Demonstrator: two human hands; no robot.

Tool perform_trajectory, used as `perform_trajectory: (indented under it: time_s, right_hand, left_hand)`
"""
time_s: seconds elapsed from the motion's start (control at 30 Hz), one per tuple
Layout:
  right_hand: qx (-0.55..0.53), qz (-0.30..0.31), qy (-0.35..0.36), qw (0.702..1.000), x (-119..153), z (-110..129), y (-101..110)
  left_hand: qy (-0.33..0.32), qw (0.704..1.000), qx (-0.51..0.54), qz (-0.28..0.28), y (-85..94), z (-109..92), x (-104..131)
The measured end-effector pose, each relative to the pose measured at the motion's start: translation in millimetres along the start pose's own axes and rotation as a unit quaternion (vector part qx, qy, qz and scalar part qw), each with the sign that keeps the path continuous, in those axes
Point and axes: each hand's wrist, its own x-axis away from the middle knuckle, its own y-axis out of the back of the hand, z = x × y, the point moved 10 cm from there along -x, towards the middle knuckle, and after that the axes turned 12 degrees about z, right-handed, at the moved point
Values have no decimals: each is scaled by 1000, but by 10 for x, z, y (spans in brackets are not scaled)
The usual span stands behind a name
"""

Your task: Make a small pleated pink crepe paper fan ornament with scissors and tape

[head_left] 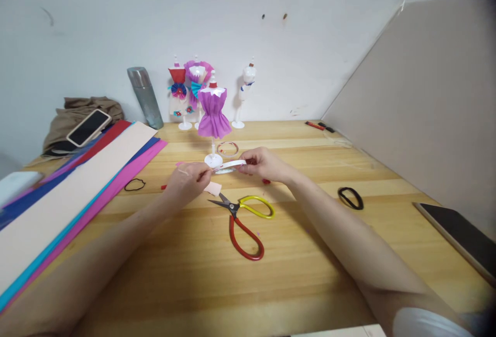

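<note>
My right hand (260,165) grips a thin white ring, which looks like a roll of narrow tape (231,163), by its right side. At the roll's left end the fingers of my left hand (194,178) are pinched together on what seems to be the loose end of the tape. Just behind the roll stands a small white dress form in a purple crepe-paper dress (214,112). A pale pink paper piece (213,188) lies beside my left fingers. In front of both hands, scissors (232,207) with one yellow and one red handle rest with their blades parted.
Three more dress forms stand by the wall, including a red-topped one (178,76). Long crepe-paper strips (89,187), a phone (89,127) and a leaning flask (145,96) are at left. A black band (351,198) and a dark tablet-like slab (457,233) lie at right.
</note>
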Motion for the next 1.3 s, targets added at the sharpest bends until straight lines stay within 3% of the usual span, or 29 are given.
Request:
perform_trajectory:
  time_s: [0.27, 0.47, 0.63, 0.83, 0.97, 1.1, 1.2, 1.3]
  right_hand:
    - [-26, 19, 12, 999, 7, 31, -49]
    - [90, -3, 73, 993, 49, 273, -33]
    - [153, 13, 128, 980, 103, 469, -118]
    - [142, 49, 149, 977, 134, 525, -205]
    - [113, 62, 158, 979, 129, 490, -197]
    - [72, 60, 148, 985, 96, 382, -172]
    - [24, 40, 129, 991, 57, 267, -144]
    - [-32, 34, 135, 990, 18, 203, -153]
  left_hand:
    - [1, 1000, -2, -12, 16, 15, -6]
    - [-12, 998, -54, -36, 90, -53, 34]
    - [5, 997, -81, -2, 93, -45, 33]
    - [22, 996, -79, 20, 83, 8, 23]
    - [86, 995, 41, 10, 113, 187, 23]
    - [140, 946, 271, 112, -119, 316, 27]
    - [130, 907, 362, 174, -247, 259, 31]
    - [106, 896, 402, 160, -243, 224, 21]
